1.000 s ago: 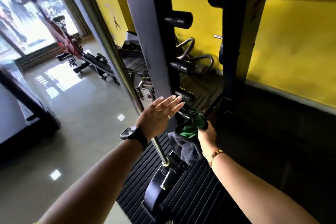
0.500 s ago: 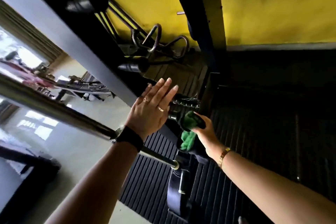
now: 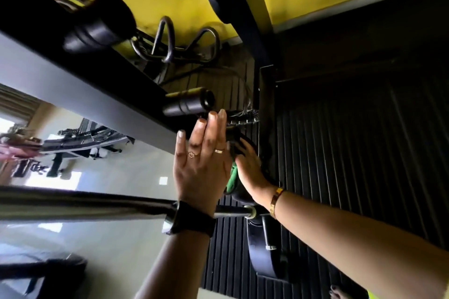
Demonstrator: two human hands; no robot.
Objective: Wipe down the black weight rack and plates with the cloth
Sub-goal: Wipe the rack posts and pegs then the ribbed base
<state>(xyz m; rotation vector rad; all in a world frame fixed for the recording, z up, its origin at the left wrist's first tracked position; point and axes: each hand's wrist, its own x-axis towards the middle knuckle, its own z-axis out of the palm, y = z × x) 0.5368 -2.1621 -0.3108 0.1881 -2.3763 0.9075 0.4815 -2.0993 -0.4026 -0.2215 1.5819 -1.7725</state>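
The black weight rack upright (image 3: 80, 73) runs slantwise across the tilted view, with black pegs (image 3: 189, 103) sticking out of it. My left hand (image 3: 201, 162) lies flat with straight fingers against the upright's lower part, just under a peg. My right hand (image 3: 250, 170) grips the green and dark cloth (image 3: 232, 178) round the lowest peg, which the cloth and hand hide. A second black upright (image 3: 245, 14) stands by the yellow wall with a black plate (image 3: 212, 2) hung on it.
A steel barbell (image 3: 80, 204) crosses under my left wrist, its black plate (image 3: 261, 252) resting on the ribbed black mat (image 3: 352, 165). Metal cable handles (image 3: 170, 43) lie behind the rack. A bench (image 3: 80, 143) stands on the glossy floor at left. Toes (image 3: 337, 292) show at the bottom.
The view has tilted further and moved closer to the rack's base. My right hand has slid with the cloth along the lowest peg. My left hand stays flat on the upright.
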